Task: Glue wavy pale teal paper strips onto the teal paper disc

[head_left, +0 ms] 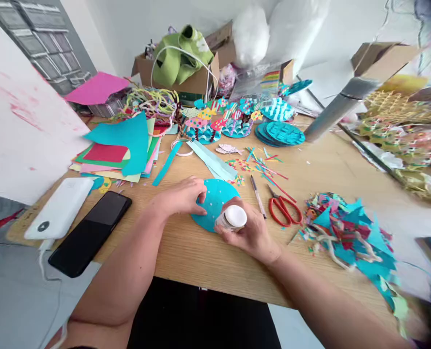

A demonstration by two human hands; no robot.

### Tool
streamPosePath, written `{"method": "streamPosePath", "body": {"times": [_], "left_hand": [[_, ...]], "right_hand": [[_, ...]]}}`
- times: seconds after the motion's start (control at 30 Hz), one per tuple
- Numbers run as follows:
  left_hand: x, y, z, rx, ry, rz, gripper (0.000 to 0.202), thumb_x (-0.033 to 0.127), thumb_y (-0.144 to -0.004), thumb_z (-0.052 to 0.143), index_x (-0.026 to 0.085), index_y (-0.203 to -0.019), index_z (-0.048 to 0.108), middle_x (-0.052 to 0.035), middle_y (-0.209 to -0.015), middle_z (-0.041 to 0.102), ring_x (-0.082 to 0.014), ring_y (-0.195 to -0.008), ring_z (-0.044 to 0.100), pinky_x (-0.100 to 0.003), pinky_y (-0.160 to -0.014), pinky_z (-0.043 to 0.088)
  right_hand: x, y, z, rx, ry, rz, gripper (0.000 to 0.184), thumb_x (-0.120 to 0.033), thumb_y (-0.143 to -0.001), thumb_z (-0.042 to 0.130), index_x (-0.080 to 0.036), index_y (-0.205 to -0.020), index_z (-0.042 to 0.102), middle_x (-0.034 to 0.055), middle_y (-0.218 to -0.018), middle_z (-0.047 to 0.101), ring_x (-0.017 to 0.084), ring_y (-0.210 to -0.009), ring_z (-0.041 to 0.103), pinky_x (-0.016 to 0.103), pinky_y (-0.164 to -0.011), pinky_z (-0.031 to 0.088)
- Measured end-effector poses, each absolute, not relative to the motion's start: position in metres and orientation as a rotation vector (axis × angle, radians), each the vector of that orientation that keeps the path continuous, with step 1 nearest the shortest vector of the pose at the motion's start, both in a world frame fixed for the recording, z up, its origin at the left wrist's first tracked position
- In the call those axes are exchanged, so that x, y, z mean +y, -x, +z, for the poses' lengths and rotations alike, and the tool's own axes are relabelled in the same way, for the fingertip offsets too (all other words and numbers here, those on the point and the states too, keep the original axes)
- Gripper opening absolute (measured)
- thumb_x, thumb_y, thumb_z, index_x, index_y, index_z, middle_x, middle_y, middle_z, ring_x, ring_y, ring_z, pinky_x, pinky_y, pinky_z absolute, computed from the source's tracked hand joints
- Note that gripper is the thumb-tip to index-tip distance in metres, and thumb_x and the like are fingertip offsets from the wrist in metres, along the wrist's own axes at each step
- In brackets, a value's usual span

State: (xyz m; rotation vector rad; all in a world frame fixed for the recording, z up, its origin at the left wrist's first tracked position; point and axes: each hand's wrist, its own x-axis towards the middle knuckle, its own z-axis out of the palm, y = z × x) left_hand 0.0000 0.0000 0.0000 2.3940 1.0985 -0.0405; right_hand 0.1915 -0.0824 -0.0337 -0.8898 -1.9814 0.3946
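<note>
A blue oval paper piece (212, 201) dotted with white spots lies flat on the table. At its left edge rests my left hand (186, 196), thumb and fingers apart, touching the paper and not closed around anything. My right hand (252, 228) is wrapped around a small white bottle (234, 217), tilted over the right part of the oval. The bottle's lower end and whatever lies beneath it are hidden. Just right of the oval are a pen (258, 196) and red-handled scissors (285, 209).
Coloured paper sheets (128, 145), a black phone (92, 232) and a white power bank (59, 208) lie left. Behind are paper strips (213, 162), fish decorations (204, 126) and stacked blue discs (281, 133). Scraps (349, 232) heap at right, near a grey bottle (341, 109).
</note>
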Motion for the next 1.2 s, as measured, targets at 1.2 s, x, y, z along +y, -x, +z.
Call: {"method": "streamPosePath", "body": {"times": [1.2], "left_hand": [[0.004,0.002,-0.007,1.142,-2.383,-0.064,0.024,0.040,-0.066,0.070,0.022,-0.078,0.060,-0.0031,-0.090,0.057,-0.0231,-0.092,0.054,-0.031,-0.073,0.041]], "right_hand": [[-0.066,-0.226,-0.021,-1.901,1.049,0.670,0.022,-0.032,-0.072,0.068,-0.019,-0.078,0.051,-0.0030,-0.064,0.054,0.010,-0.055,0.048,0.022,-0.050,0.038]]}}
